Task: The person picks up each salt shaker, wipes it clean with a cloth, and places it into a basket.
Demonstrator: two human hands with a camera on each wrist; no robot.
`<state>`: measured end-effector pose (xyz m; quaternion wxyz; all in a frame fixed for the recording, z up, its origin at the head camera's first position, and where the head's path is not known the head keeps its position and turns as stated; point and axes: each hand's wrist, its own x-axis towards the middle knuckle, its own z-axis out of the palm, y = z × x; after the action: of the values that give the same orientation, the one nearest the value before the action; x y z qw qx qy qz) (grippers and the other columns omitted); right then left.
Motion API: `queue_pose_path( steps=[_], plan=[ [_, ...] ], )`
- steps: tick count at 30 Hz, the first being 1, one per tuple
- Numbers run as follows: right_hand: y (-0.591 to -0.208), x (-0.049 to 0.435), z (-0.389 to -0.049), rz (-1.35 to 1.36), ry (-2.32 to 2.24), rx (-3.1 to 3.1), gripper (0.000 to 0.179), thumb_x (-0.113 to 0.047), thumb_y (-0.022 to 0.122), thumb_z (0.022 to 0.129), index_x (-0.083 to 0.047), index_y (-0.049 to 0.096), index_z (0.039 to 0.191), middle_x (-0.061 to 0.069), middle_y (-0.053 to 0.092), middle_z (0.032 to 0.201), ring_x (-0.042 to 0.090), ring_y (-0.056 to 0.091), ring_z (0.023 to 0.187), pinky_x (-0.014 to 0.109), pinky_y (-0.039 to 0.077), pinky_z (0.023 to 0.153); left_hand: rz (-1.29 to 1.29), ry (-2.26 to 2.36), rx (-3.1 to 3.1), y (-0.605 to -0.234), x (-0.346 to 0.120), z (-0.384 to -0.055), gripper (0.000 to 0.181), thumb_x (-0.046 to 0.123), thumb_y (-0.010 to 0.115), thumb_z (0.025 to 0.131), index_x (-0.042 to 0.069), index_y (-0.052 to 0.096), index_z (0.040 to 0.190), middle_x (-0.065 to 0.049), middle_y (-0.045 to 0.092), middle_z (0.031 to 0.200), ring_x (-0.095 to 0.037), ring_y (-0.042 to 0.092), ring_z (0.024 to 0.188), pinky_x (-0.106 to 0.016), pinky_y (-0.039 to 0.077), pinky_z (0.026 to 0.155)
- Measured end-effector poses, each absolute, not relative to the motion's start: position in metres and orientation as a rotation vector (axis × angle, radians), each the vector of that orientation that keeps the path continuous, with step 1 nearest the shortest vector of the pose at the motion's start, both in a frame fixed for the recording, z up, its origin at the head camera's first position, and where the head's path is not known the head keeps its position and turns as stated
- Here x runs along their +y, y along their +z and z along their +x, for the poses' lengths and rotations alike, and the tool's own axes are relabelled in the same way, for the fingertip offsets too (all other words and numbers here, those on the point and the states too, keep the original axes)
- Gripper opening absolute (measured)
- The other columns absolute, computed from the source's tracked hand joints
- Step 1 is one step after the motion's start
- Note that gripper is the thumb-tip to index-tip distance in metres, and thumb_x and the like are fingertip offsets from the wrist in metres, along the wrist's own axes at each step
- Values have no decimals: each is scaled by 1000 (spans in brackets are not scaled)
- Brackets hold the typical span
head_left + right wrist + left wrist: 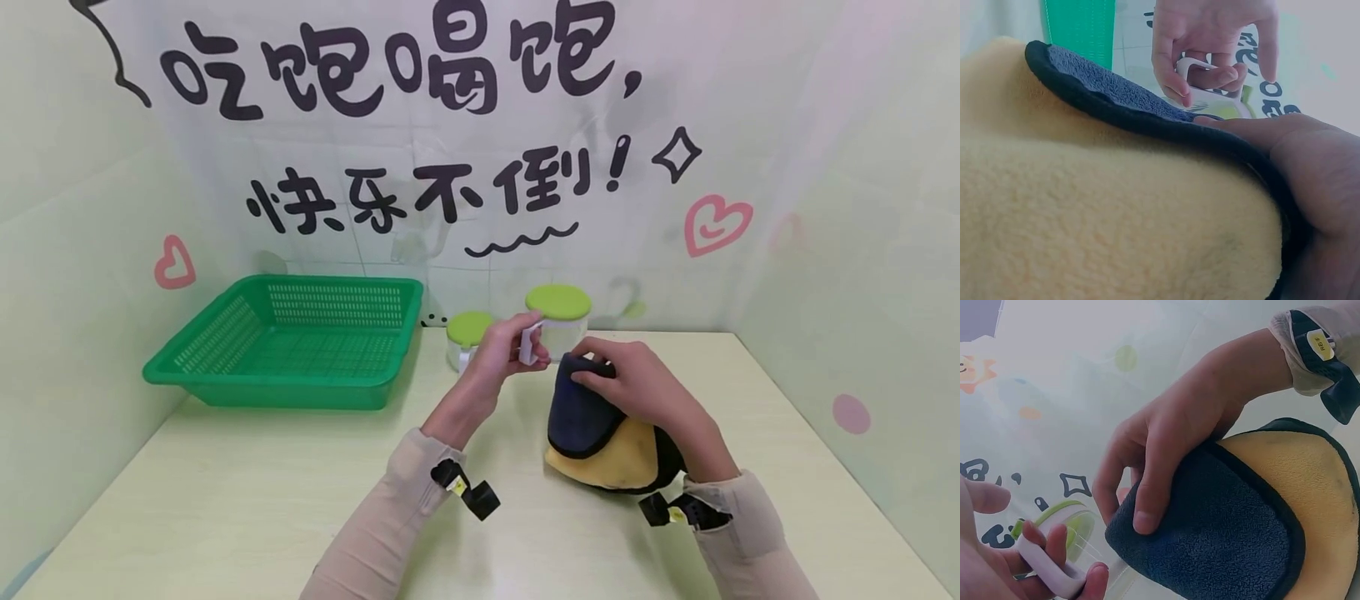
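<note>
My left hand [504, 348] has its fingers hooked through the white handle [1054, 570] of a clear jar [562, 337] with a green lid [558, 302]. Whether the jar's base touches the table cannot be told. Just right of it, my right hand [637, 383] pinches a folded cleaning cloth [583, 412] near its top, thumb on the navy face. The cloth is navy on one side and yellow on the other, with black edging; its lower part hangs at the table. In the right wrist view, the yellow side [1116, 206] covers much of the picture.
A second, smaller jar [454, 350] with a green lid stands behind my left hand. At the back left sits a green plastic basket [300, 392] with slotted walls. A printed sheet [420, 242] covers the wall behind the pale wooden table [285, 500].
</note>
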<state>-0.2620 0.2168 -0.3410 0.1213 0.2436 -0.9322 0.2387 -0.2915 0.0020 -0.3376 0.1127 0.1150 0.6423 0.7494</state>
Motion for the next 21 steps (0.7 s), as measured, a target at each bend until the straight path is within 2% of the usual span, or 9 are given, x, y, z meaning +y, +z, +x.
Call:
queue_pose_path(
  steps=[13,17,21],
  plan=[
    [-338,217,-263,669,717,-2556,19,-18,74,95,-15,69,113,7,77,98,25,70,90,47,58,80,365,2163,1948,-339,2,-291,37,37,59,98,9,55,74,-1,63,68,-16,65,67,-29,60,76],
    [-341,218,-263,686,723,-2665,18,-22,73,96,-19,70,114,5,76,97,22,69,89,45,57,81,342,2161,1955,-338,1,-290,37,37,60,98,9,55,74,-1,62,68,-15,64,66,-27,59,75],
    [-344,219,-263,712,730,-2758,17,-26,72,98,-22,71,113,2,73,92,15,65,82,38,53,76,334,2174,1957,-338,1,-290,37,37,60,97,9,55,74,-1,62,68,-14,64,65,-27,59,75]
  ],
)
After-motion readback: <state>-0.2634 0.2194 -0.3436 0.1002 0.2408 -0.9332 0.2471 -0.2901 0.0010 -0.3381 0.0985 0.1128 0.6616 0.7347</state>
